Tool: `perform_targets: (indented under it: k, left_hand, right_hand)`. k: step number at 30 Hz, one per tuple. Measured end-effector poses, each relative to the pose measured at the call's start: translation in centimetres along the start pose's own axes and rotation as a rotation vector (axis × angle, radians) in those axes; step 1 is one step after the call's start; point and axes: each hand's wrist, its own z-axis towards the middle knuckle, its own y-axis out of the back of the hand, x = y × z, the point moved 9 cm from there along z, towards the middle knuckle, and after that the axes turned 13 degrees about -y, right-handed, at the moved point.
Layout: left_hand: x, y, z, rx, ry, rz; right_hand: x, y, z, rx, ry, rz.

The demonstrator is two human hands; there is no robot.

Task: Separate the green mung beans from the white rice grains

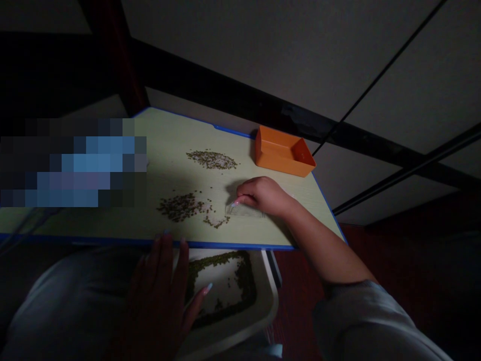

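Note:
My right hand (263, 194) is closed, thumb and fingers pinching a clear, flat rectangular piece (246, 209) low against the pale tabletop (278, 228). It looks like thin see-through plastic; its exact kind does not show. Left of the piece lies a small strip of light and greenish grains (217, 220), beside a pile of dark seed-like grains (182, 206). Farther back is another grain pile (213, 159), lighter in colour. My left hand (161, 281) is in shadow at the table's near edge, fingers stretched and thumb apart, holding nothing visible.
An orange open box (283, 168) stands at the table's far right corner. Below the near edge sits a white tub (272, 301) with greenish grains (246, 281) along its inner sides. Blue edging (233, 245) borders the table. A blurred-out patch covers the left side.

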Motion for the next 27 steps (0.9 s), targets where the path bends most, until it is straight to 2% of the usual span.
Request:
perform_targets:
  k: [7,16,27]
  left_hand:
    - [-0.07,-0.05,0.01,0.013,-0.01,-0.008]
    - [-0.01,0.04,0.05,0.015,-0.002,-0.01]
    - [0.07,-0.28,-0.07,0.038,0.02,-0.025]
  right_hand:
    - [0.16,-0.18,-0.19,0.034,0.028,0.042]
    - [-0.06,-0.03,-0.48,0.116,-0.009,0.084]
    - [0.08,0.53,-0.64,0.052,-0.002,0.036]
